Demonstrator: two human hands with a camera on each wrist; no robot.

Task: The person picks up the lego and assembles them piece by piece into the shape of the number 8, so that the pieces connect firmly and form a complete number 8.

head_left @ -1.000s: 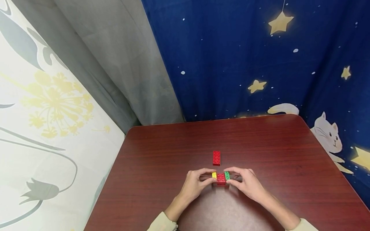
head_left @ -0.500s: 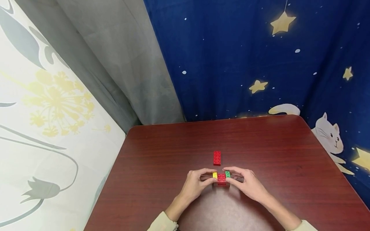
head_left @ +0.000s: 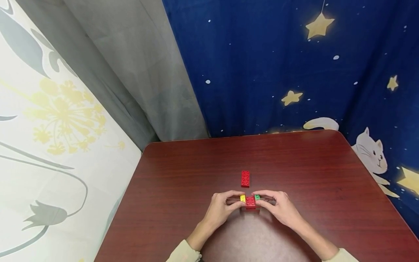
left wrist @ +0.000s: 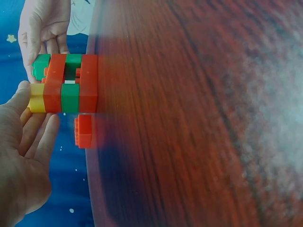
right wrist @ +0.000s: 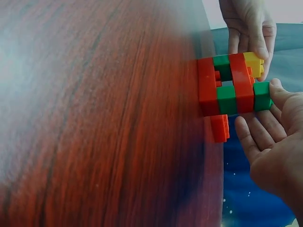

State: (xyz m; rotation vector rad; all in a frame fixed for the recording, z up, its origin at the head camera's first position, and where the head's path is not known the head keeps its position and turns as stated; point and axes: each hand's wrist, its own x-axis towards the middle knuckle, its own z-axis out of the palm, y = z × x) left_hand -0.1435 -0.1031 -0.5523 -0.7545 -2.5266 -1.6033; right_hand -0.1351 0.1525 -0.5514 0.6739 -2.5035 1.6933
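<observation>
A small stack of toy building bricks stands on the table, with a long red brick [left wrist: 89,90] at the bottom. Two green bricks [right wrist: 226,99] sit on its ends and leave a gap between them. Across these lies an upper red brick [head_left: 250,203]. My left hand [head_left: 218,208] pinches a yellow brick [head_left: 243,198] on the stack's left end between thumb and fingers. On the right end, my right hand [head_left: 280,208] pinches a green brick [right wrist: 262,96], its thumb hiding part of that brick in the head view.
Behind the stack, a loose red brick [head_left: 245,179] lies studs up on the dark red wooden table [head_left: 183,171]. A blue curtain [head_left: 255,72] with stars and a grey curtain [head_left: 131,72] hang beyond the table's far edge.
The right thumb covers more of the green brick's near side than a second ago, and less of that brick shows. The left hand and the loose red brick stay in place.
</observation>
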